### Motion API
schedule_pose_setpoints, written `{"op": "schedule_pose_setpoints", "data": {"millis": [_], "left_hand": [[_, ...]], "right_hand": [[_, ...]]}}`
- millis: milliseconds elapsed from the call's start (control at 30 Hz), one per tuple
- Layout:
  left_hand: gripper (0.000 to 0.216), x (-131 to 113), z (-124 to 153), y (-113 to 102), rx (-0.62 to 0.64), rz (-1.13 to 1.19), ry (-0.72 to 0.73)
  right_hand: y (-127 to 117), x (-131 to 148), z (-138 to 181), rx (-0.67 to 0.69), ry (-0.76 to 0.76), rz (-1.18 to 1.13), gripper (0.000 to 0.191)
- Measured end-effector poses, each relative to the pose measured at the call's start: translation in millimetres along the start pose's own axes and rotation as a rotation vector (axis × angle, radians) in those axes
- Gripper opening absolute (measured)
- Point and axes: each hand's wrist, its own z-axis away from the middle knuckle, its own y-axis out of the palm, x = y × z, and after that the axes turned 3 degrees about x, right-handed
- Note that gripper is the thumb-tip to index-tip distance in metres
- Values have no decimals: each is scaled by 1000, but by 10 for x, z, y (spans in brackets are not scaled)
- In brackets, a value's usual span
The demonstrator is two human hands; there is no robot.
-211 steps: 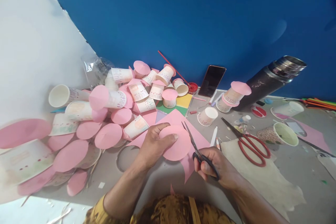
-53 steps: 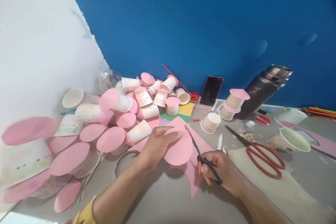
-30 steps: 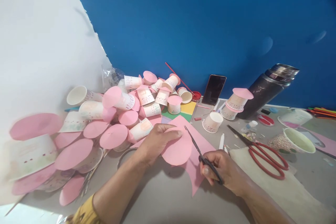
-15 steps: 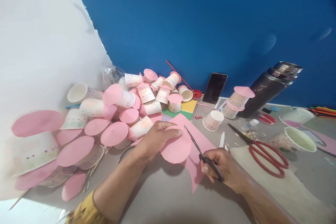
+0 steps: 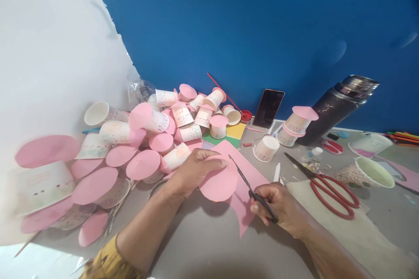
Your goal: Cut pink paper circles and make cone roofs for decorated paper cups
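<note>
My left hand [image 5: 193, 170] pinches a pink paper disc [image 5: 218, 182] at its upper edge, holding it over a larger pink paper sheet [image 5: 247, 178] on the grey table. My right hand [image 5: 278, 207] is closed around the black handles of small scissors [image 5: 248, 185], whose blades point up and left, close beside the disc's right edge. The blades look nearly closed.
A heap of paper cups with pink disc lids [image 5: 157, 126] fills the left. Red-handled scissors [image 5: 327, 183] lie on a cloth at right. A phone [image 5: 268, 108], a dark flask [image 5: 337, 107], loose cups [image 5: 266, 148], markers and a green-lined cup [image 5: 366, 173] stand behind.
Over the last seconds both hands stayed almost still on the disc and scissors. The view shifted slightly, and the disc edged a little to the left.
</note>
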Motion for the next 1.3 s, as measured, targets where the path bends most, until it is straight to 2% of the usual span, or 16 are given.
{"op": "schedule_pose_setpoints", "data": {"millis": [233,567,1000,1167,1300], "left_hand": [[32,41,-14,-14,26,-10,-2],[32,27,-3,3,66,-19,2],[29,19,-10,-31,71,-72,17],[38,76,-26,9,-8,14,31],[39,133,-48,93,-69,167,45]], "right_hand": [[-15,-39,15,81,-49,-8,70],[-14,-16,21,49,-22,10,71],[-13,23,29,34,14,19,60],[0,46,2,-70,34,-17,60],[-14,31,-6,-116,-79,-121,60]]}}
